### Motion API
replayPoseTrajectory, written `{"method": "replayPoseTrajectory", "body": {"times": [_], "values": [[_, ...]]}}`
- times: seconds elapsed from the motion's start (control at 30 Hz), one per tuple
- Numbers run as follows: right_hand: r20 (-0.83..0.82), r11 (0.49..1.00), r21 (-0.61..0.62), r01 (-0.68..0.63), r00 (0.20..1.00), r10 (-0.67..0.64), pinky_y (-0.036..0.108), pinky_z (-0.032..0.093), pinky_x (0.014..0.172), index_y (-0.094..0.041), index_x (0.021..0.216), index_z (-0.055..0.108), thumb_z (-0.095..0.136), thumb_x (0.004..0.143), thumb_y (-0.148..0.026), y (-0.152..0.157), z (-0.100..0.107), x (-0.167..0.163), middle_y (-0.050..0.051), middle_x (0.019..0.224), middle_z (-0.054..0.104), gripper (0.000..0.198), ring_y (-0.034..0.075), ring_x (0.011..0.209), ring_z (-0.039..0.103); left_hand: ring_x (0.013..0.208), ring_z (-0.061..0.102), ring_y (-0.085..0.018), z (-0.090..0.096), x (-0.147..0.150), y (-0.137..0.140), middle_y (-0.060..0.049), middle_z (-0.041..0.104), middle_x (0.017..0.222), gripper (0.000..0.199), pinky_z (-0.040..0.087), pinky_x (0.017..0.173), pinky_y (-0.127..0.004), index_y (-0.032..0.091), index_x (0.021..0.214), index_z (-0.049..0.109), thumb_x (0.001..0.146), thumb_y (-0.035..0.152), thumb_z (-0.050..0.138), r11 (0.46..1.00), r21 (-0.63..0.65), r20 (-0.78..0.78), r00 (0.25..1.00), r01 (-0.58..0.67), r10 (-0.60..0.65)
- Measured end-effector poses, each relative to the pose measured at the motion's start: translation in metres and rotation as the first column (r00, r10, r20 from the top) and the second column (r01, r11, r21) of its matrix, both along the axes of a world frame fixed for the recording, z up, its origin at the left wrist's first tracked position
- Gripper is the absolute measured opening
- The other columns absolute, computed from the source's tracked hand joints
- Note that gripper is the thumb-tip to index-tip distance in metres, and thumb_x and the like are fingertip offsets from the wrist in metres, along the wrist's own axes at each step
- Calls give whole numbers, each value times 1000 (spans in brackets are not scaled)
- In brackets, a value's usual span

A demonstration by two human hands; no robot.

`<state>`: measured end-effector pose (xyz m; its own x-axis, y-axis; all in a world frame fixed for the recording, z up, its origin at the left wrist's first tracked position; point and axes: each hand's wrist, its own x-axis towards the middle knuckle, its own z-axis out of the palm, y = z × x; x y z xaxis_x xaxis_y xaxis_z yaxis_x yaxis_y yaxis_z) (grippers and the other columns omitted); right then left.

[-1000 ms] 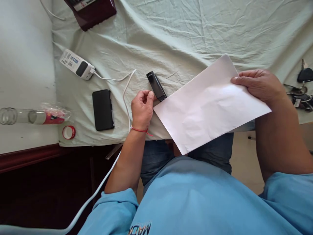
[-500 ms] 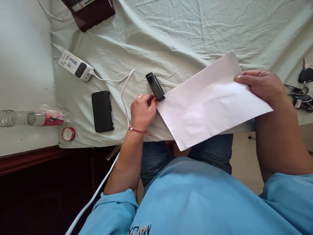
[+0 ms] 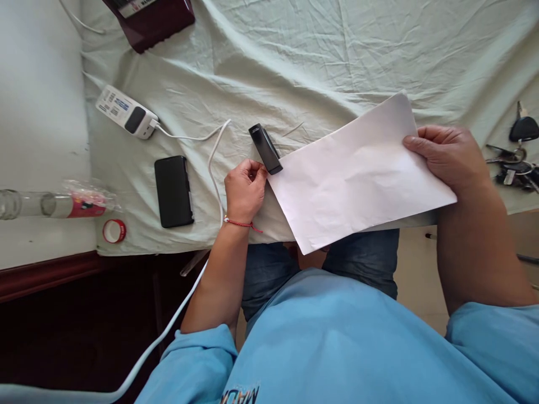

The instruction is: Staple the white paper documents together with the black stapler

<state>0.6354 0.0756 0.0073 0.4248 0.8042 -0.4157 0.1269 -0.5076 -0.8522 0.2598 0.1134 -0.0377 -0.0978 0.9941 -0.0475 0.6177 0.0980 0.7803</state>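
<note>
Paper slants, its left corner at the near end of the black stapler. Right hand pinches the paper's right end, thumb uppermost. Left hand, fingers curled, adjoins the stapler; its grip cannot be determined.

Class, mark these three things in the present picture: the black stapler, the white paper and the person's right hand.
Black stapler (image 3: 265,149): head view, middle of its top.
White paper (image 3: 349,174): head view, middle of the face turned to the camera.
Right hand (image 3: 450,154): head view, back of the hand.
</note>
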Motion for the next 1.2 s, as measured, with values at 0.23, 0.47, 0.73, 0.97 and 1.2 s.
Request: {"method": "replayPoseTrajectory", "body": {"times": [0.23, 0.47, 0.73, 0.97, 1.2], "values": [[35, 992, -10, -123, 992, 123, 18, 41, 53, -18, 89, 84, 82, 91, -21, -3, -16, 18, -1, 76, 72, 4, 8, 62, 54, 66, 58, -14, -9, 0, -12, 1, 73, 82, 16, 48, 71, -29, 22, 104, 77, 89, 22, 73, 993, 112, -49, 998, -42, 47], [44, 994, -40, -104, 993, 105, 18, 41, 52, -18, 90, 84, 82, 93, -19, -2, -6, 13, -1, 77, 72, 4, 7, 60, 54, 92, 66, -22, -13, -6, -30, -9, 69, 109, 47, 56, 99, -37, 29, 142, 83, 101, 22, 60, 930, 348, -150, 986, 120, -71], [37, 993, -45, -110, 993, 112, 16, 42, 49, -19, 91, 86, 81, 93, -20, -3, -9, 14, 0, 77, 74, 5, 7, 59, 56, 85, 63, -20, -14, -4, -31, -6, 70, 96, 54, 55, 88, -34, 28, 140, 86, 97, 19, 55, 943, 282, -277, 956, 175, -94], [-3, 982, -134, -134, 991, 135, 18, 47, 46, -20, 93, 88, 84, 92, -26, 2, -2, 14, 3, 80, 78, 8, 11, 58, 61, 78, 67, -18, -8, 8, -9, -1, 71, 87, 33, 52, 82, -31, 24, 132, 75, 111, 44, 60, 942, 334, -59, 998, 32, -13], [20, 987, -115, -111, 993, 114, 18, 45, 43, -21, 93, 89, 85, 90, -26, 21, -2, 9, 3, 78, 78, 7, 10, 55, 60, 71, 65, -17, -10, 14, 28, 5, 65, 80, 55, 50, 75, -32, 24, 128, 64, 86, 46, 92, 978, 189, -26, 996, -83, 90]]}}
